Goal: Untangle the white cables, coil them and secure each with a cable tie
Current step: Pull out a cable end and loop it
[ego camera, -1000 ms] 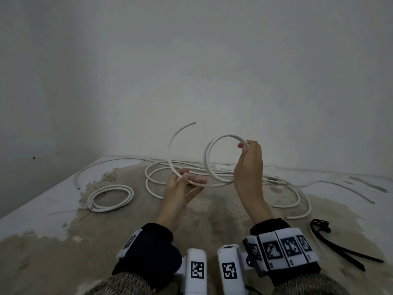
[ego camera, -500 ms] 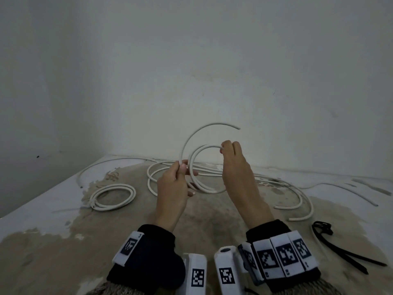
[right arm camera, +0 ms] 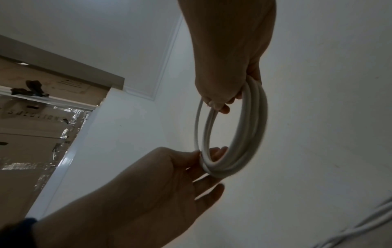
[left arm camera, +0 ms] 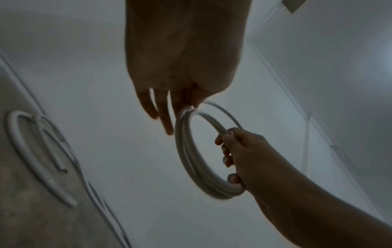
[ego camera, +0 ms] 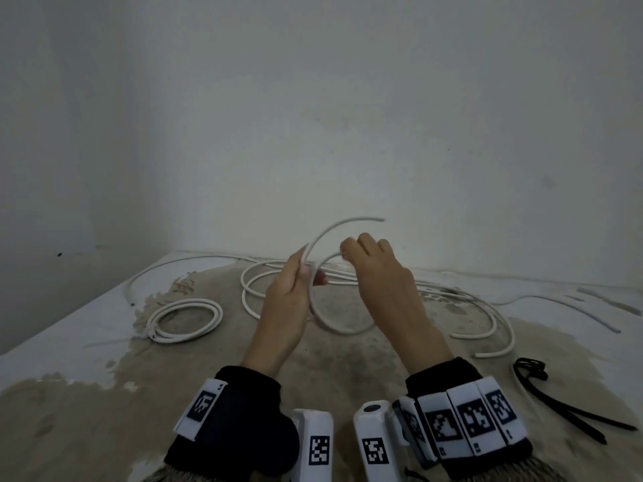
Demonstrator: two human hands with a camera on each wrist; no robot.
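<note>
I hold a white cable coil (ego camera: 334, 327) in the air above the table between both hands. My left hand (ego camera: 306, 269) pinches its left side between thumb and forefinger, the other fingers straight. My right hand (ego camera: 351, 252) grips its upper right side with curled fingers. The cable's free end (ego camera: 348, 222) arcs up and to the right above the hands. In the left wrist view the coil (left arm camera: 186, 159) shows about three turns. The right wrist view shows the same coil (right arm camera: 252, 134) between the right hand (right arm camera: 224, 102) and the left hand (right arm camera: 203, 156).
A wound white coil (ego camera: 184, 320) lies on the stained table (ego camera: 208, 394) at the left. Loose white cables (ego camera: 487, 307) sprawl behind and to the right of the hands. Black cable ties (ego camera: 556, 401) lie at the right front. Walls close off the back and left.
The right hand carried its loop down and left onto the turns in the left hand. The hands came closer together, and the free end swung from left to right above them.
</note>
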